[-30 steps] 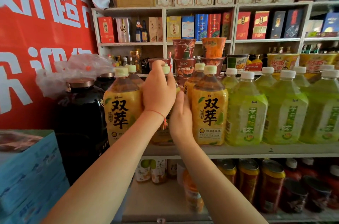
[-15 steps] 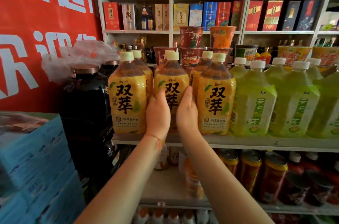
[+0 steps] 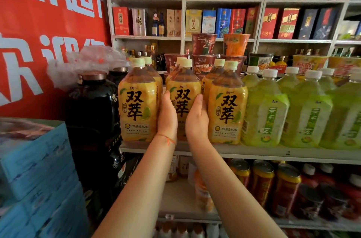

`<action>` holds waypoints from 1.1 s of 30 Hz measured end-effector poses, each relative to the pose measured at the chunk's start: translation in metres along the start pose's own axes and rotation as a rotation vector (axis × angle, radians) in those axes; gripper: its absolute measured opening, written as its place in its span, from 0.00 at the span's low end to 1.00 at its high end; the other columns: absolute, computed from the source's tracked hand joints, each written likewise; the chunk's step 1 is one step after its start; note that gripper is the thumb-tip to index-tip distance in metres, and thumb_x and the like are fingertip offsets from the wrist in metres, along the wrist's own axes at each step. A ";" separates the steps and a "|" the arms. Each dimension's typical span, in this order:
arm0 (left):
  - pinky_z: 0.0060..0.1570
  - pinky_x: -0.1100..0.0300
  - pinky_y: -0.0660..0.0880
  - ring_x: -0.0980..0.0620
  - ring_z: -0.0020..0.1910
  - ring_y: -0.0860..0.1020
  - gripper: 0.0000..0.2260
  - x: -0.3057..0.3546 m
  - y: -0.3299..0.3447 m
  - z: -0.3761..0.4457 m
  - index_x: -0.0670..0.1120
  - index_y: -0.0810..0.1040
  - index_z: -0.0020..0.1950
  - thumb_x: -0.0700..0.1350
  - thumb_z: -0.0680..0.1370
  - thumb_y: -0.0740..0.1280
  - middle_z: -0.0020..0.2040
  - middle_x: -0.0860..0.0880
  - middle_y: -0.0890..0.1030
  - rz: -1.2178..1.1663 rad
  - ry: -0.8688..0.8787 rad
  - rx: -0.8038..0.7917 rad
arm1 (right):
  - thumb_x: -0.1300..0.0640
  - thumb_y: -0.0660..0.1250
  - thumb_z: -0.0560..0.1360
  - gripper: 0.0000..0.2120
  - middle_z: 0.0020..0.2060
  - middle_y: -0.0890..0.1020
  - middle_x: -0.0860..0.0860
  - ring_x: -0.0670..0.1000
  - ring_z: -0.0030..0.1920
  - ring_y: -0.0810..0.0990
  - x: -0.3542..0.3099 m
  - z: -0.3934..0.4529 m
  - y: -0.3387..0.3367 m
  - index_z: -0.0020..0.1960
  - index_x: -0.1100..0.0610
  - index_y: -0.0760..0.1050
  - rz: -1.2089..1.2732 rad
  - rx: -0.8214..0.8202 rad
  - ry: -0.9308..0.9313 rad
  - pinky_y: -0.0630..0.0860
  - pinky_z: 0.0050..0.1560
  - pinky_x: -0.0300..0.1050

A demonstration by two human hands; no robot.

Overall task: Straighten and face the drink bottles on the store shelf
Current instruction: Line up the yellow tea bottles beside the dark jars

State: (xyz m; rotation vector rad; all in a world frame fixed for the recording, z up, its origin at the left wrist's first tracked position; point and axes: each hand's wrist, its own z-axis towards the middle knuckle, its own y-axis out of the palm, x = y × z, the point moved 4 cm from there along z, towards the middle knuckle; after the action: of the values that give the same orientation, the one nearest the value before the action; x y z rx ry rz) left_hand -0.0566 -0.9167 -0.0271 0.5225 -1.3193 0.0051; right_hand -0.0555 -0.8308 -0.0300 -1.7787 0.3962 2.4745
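Middle bottle (image 3: 183,89): amber tea, cream cap, yellow label turned to face you, big black characters 双萃 with 統一 in small print above. It stands upright at the front edge of the shelf (image 3: 254,152), between two matching yellow bottles (image 3: 137,101) (image 3: 227,105). Your left hand (image 3: 167,118) cups its left side, your right hand (image 3: 196,118) its right side; thumbs on the label, fingers wrapped behind out of sight. More of the same tea behind. To the right, green bottles (image 3: 265,109) with white caps, labels blurred. To the left, dark jugs (image 3: 93,112). Shelf edge carries a "2". Red banner (image 3: 39,32) at far left, white characters, 超 readable.
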 end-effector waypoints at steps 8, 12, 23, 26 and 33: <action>0.63 0.49 0.76 0.54 0.59 0.80 0.24 0.001 0.006 0.000 0.57 0.80 0.63 0.66 0.77 0.55 0.58 0.55 0.83 0.009 0.044 0.036 | 0.37 0.48 0.83 0.27 0.72 0.72 0.51 0.53 0.73 0.69 0.003 0.006 0.002 0.77 0.49 0.64 -0.024 0.017 -0.001 0.64 0.74 0.53; 0.67 0.51 0.72 0.51 0.64 0.77 0.26 0.000 0.003 0.006 0.54 0.76 0.69 0.67 0.79 0.56 0.63 0.53 0.80 -0.048 -0.001 0.088 | 0.38 0.48 0.83 0.28 0.75 0.68 0.50 0.53 0.75 0.65 0.001 0.008 0.002 0.78 0.49 0.62 -0.036 -0.002 -0.006 0.60 0.76 0.51; 0.69 0.42 0.69 0.48 0.64 0.77 0.28 -0.032 -0.003 0.046 0.60 0.82 0.57 0.74 0.71 0.53 0.60 0.54 0.82 0.036 -0.050 0.144 | 0.36 0.47 0.83 0.28 0.77 0.64 0.48 0.53 0.76 0.62 -0.001 0.009 0.002 0.79 0.45 0.57 -0.047 -0.022 0.031 0.56 0.76 0.50; 0.68 0.44 0.72 0.48 0.62 0.78 0.20 -0.006 0.004 0.017 0.57 0.79 0.53 0.65 0.77 0.53 0.58 0.50 0.82 0.027 -0.014 0.131 | 0.36 0.46 0.82 0.29 0.77 0.64 0.49 0.53 0.77 0.61 -0.001 0.009 0.001 0.80 0.45 0.57 -0.064 -0.018 0.021 0.56 0.77 0.51; 0.59 0.59 0.69 0.56 0.50 0.74 0.15 0.004 0.006 0.008 0.58 0.73 0.43 0.54 0.86 0.52 0.44 0.60 0.75 0.073 0.061 0.166 | 0.35 0.47 0.82 0.28 0.75 0.67 0.47 0.52 0.76 0.64 0.000 0.009 0.000 0.79 0.44 0.59 -0.063 -0.008 0.022 0.59 0.76 0.52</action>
State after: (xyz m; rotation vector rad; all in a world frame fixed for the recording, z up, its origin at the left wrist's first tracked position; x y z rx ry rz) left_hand -0.0647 -0.9156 -0.0202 0.6094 -1.2838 0.1909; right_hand -0.0636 -0.8286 -0.0277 -1.7934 0.3274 2.4196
